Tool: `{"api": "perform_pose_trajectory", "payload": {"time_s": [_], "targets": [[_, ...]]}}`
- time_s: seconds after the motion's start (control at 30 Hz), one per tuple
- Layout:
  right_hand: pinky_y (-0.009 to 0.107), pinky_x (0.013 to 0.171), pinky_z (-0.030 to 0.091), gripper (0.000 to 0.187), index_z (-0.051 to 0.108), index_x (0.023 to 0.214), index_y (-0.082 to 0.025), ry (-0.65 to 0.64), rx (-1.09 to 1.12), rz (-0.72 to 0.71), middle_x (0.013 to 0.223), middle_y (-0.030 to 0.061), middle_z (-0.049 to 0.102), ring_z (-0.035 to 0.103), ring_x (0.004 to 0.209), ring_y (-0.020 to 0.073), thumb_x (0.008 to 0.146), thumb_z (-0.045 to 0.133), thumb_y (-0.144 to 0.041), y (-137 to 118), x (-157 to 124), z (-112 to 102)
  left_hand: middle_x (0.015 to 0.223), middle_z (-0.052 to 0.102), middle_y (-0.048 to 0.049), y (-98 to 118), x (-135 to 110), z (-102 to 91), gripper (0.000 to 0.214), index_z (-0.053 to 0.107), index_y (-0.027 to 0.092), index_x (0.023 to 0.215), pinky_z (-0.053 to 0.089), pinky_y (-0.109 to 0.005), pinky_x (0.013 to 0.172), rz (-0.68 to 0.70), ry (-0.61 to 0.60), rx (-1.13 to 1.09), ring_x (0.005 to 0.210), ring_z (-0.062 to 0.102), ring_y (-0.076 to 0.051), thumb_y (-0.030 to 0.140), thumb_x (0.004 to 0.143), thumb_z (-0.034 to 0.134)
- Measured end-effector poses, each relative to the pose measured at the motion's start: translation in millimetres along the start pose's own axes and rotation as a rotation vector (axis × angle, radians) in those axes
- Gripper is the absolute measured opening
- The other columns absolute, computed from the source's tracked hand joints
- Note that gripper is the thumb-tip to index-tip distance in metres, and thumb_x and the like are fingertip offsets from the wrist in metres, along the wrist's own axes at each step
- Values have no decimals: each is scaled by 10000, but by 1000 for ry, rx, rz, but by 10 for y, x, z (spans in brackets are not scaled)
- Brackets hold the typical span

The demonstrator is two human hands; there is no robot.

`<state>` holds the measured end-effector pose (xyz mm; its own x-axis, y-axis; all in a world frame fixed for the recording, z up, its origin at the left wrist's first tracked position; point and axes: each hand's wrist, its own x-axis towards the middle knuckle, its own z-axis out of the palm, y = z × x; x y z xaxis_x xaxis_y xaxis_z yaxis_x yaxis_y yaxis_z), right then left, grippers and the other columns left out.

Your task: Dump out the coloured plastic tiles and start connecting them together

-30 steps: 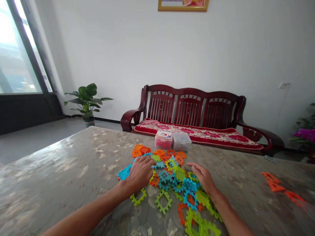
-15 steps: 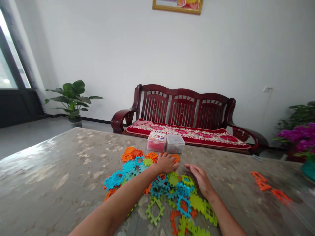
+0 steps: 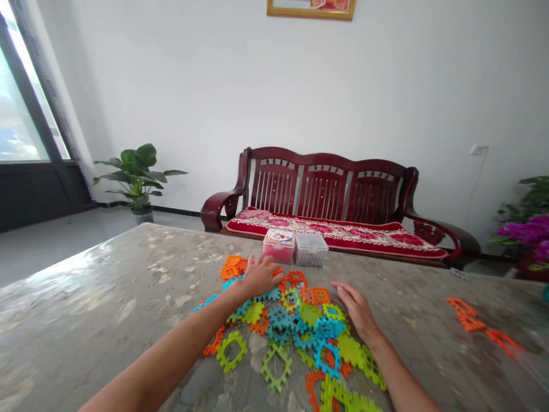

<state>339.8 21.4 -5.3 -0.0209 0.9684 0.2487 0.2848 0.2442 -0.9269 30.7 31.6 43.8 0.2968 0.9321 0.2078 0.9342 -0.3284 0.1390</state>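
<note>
Free tabletop (image 3: 412, 326) right of right hand (image 3: 357, 310), boxes (image 3: 311, 250) in the way beyond the pieces (image 3: 309, 314)

Window (image 3: 19, 114): Daylight pours in at far left, the glass bleached nearly white in its upper part.
Wall (image 3: 193, 86): Soft, even gray light spreads across the plaster, with gentle shading toward the corner by the window.
Table (image 3: 107, 320): A pale glare streaks the far left edge, while the right side sits dimmer.
Bench (image 3: 328, 191): Dark wood catches small highlights along its curved arms and top rail.
Plastic pieces (image 3: 278, 320): Colors read vivid, though fine edges are soft and shadows faint.
Flowers (image 3: 525, 234): Purple petals blur at the right margin.
Frame edges: Wide-angle stretch tilts the window (its uprights lean sharply), and the lower right corner smears into haze.
</note>
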Motion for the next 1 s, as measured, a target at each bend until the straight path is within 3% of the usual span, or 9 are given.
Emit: {"api": "perform_pose_trajectory", "payload": {"time_s": [0.1, 0.23, 0.4, 0.5, 0.6, 0.8, 1.0], "targets": [[495, 1065, 421, 605, 762, 975, -200, -13, -38, -19, 1136, 122, 737, 615, 1160, 338, 760, 570, -732, -34, -5, 12, 1415, 547, -107, -281, -133, -6, 490, 549, 350, 1370, 278, -668, 1061, -109, -105, 48, 1344, 415, -384, 562, 942, 439], [497, 1048, 436, 587, 764, 958, -199, -33, -63, -49, 1110, 124, 744, 629, 1134, 337, 760, 574, -718, -66, -13, 25, 1401, 558, -97, -453, -360, -80, 483, 534, 327, 1388, 333, -574, 1079, -61, -147, 27, 1327, 454, -333, 506, 952, 425], [483, 997, 476, 571, 759, 961, -193, -25, -71, -43, 1116, 128, 742, 644, 1105, 335, 750, 588, -695, -55, -15, 41, 1283, 641, -79, -427, -559, -283, 371, 671, 292, 1209, 391, -527, 1047, -43, -182, -8, 1226, 556, -306, 378, 936, 436], [481, 967, 494, 560, 755, 962, -190, -8, -67, -32, 1073, 126, 754, 665, 1053, 336, 732, 612, -679, -51, -16, 41, 1315, 625, -96, -331, -585, -312, 345, 712, 284, 1124, 381, -543, 1055, -97, -100, 12, 1249, 544, -325, 374, 937, 437], [474, 943, 510, 530, 752, 953, -199, 18, -46, -22, 1026, 116, 766, 680, 1013, 334, 727, 623, -662, -36, -9, 37, 1437, 543, -114, -218, -588, -198, 395, 639, 301, 1261, 359, -580, 1069, -80, -33, 5, 1328, 480, -343, 423, 962, 412], [468, 914, 529, 461, 727, 976, -193, 75, -108, -31, 1010, 119, 761, 690, 967, 315, 738, 605, -569, 78, 184, 94, 1531, 452, -120, -63, -624, 126, 517, 480, 290, 1441, 253, -622, 1124, -42, -48, 56, 1423, 367, -349, 454, 952, 449], [466, 1014, 463, 407, 657, 1165, -238, 194, -569, -341, 1174, 93, 680, 599, 1136, 285, 777, 590, -342, -16, 609, 259, 1521, 469, -118, -41, -623, 218, 512, 496, 299, 1432, 265, -605, 1124, -39, -2, 54, 1406, 394, -343, 452, 944, 468]]}}
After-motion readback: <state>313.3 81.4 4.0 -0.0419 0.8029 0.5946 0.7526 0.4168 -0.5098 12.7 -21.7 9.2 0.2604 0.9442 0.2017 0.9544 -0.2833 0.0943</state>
